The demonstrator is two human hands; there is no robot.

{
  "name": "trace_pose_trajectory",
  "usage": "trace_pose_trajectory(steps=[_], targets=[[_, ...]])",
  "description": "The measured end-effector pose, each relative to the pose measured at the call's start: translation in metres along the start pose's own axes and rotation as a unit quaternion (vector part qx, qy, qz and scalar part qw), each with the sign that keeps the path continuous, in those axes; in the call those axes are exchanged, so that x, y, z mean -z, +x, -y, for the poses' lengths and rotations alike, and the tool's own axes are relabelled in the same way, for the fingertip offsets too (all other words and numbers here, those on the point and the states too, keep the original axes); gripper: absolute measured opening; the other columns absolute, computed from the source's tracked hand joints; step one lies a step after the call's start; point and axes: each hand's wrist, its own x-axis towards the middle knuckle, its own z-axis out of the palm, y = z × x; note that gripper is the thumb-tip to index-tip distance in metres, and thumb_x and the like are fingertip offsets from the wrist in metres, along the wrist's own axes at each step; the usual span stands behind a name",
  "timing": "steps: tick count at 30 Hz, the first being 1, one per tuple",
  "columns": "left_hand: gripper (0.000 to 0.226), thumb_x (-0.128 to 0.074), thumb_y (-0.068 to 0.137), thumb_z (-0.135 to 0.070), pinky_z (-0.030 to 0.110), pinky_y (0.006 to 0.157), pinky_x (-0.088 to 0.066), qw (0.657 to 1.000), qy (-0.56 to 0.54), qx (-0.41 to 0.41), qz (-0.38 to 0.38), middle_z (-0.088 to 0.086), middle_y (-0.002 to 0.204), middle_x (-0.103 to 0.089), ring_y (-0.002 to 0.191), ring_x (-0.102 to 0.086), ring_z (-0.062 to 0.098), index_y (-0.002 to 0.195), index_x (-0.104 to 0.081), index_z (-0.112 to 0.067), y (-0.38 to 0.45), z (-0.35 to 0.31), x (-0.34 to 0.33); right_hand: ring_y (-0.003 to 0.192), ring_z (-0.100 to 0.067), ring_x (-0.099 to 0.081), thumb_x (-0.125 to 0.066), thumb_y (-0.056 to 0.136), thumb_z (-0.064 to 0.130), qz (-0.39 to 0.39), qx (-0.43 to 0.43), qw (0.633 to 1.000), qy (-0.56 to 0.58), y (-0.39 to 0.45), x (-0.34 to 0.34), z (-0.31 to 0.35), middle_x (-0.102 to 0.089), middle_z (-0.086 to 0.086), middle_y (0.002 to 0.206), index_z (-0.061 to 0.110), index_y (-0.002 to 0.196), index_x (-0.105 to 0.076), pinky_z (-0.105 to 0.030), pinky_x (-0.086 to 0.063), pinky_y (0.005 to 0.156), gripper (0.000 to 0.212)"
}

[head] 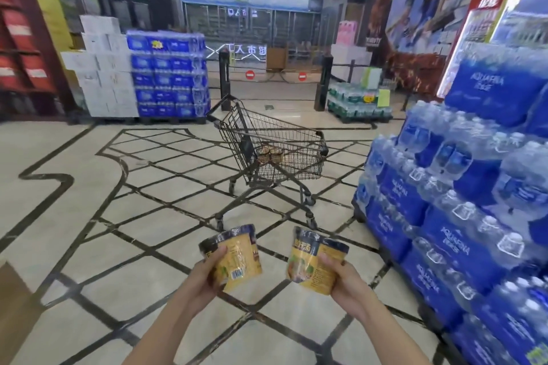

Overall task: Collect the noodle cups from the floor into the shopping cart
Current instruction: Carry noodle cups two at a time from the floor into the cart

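Note:
My left hand (207,271) grips a yellow noodle cup pack (240,255) with a dark lid, held out in front of me. My right hand (345,278) grips a second yellow noodle cup pack (311,261) beside it. Both packs are tilted, lids pointing away. Ahead stands a black wire shopping cart (296,139), its handle toward the left. Noodle cups (271,154) lie inside its basket near the back. No cups show on the floor in this view.
A tall stack of blue bottled-water packs (462,201) lines the right side, close to the cart. More blue packs and white boxes (142,74) stand at the far left. A barrier gate (275,75) closes the back. A cardboard corner (12,305) sits at the lower left.

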Motion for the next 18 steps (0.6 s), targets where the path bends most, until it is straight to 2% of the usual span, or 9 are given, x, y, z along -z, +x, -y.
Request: trace_pose_trajectory(steps=[5, 8, 10, 11, 13, 15, 18], targets=[[0.102, -0.096, 0.014, -0.041, 0.033, 0.064, -0.059, 1.0, 0.002, -0.001, -0.014, 0.015, 0.098, -0.072, 0.083, -0.072, 0.025, 0.103, -0.064, -0.003, 0.063, -0.025, -0.005, 0.117, -0.038, -0.057, -0.097, 0.034, 0.03, 0.015, -0.002, 1.0, 0.013, 0.069, 0.013, 0.024, -0.062, -0.019, 0.124, 0.003, 0.129, -0.053, -0.051, -0.047, 0.097, 0.108], [0.097, -0.096, 0.018, -0.041, 0.036, 0.068, -0.058, 1.0, 0.003, -0.002, -0.022, 0.015, 0.097, -0.072, 0.082, -0.072, 0.026, 0.102, -0.065, -0.004, 0.108, -0.04, -0.001, 0.114, -0.039, -0.059, -0.097, 0.032, 0.03, 0.02, -0.005, 1.0, 0.006, 0.117, 0.015, 0.033, -0.064, -0.019, 0.122, 0.003, 0.126, -0.055, -0.053, -0.048, 0.095, 0.106], [0.082, -0.093, 0.041, -0.039, 0.039, 0.073, -0.057, 1.0, 0.004, -0.008, -0.024, 0.017, 0.099, -0.072, 0.083, -0.071, 0.028, 0.108, -0.064, -0.002, 0.142, -0.052, 0.004, 0.112, -0.038, -0.061, -0.098, 0.03, 0.029, 0.014, -0.009, 1.0, -0.004, 0.152, 0.014, 0.04, -0.065, -0.02, 0.119, 0.004, 0.125, -0.055, -0.052, -0.051, 0.091, 0.106], [0.069, -0.084, 0.056, -0.034, 0.041, 0.075, -0.057, 0.999, 0.0, -0.01, -0.032, 0.018, 0.098, -0.072, 0.083, -0.071, 0.029, 0.112, -0.061, 0.0, 0.161, -0.06, 0.007, 0.109, -0.038, -0.062, -0.098, 0.031, 0.027, 0.009, -0.01, 1.0, -0.009, 0.171, 0.013, 0.045, -0.066, -0.019, 0.117, 0.003, 0.125, -0.055, -0.051, -0.053, 0.087, 0.106], [0.053, -0.067, 0.071, -0.024, 0.039, 0.067, -0.059, 0.999, 0.004, -0.011, -0.039, 0.018, 0.095, -0.072, 0.078, -0.072, 0.028, 0.115, -0.059, 0.003, 0.2, -0.076, 0.009, 0.097, -0.033, -0.068, -0.095, 0.041, 0.017, 0.0, -0.003, 1.0, -0.015, 0.209, 0.011, 0.055, -0.069, -0.018, 0.11, 0.002, 0.125, -0.054, -0.044, -0.057, 0.072, 0.095], [0.044, -0.061, 0.077, -0.019, 0.036, 0.055, -0.058, 0.999, -0.001, -0.005, -0.036, 0.021, 0.096, -0.071, 0.075, -0.072, 0.029, 0.115, -0.059, 0.005, 0.238, -0.094, 0.014, 0.088, -0.028, -0.071, -0.091, 0.05, 0.011, -0.017, 0.008, 1.0, -0.013, 0.248, 0.007, 0.068, -0.071, -0.016, 0.104, 0.002, 0.124, -0.054, -0.038, -0.057, 0.061, 0.083], [0.055, -0.066, 0.072, -0.021, 0.036, 0.055, -0.056, 0.999, 0.024, -0.005, -0.031, 0.024, 0.103, -0.069, 0.079, -0.071, 0.031, 0.12, -0.056, 0.006, 0.297, -0.13, 0.023, 0.099, -0.03, -0.067, -0.097, 0.029, 0.027, -0.042, 0.025, 0.998, -0.048, 0.312, -0.004, 0.094, -0.071, -0.015, 0.108, 0.003, 0.123, -0.055, -0.039, -0.055, 0.074, 0.106]])
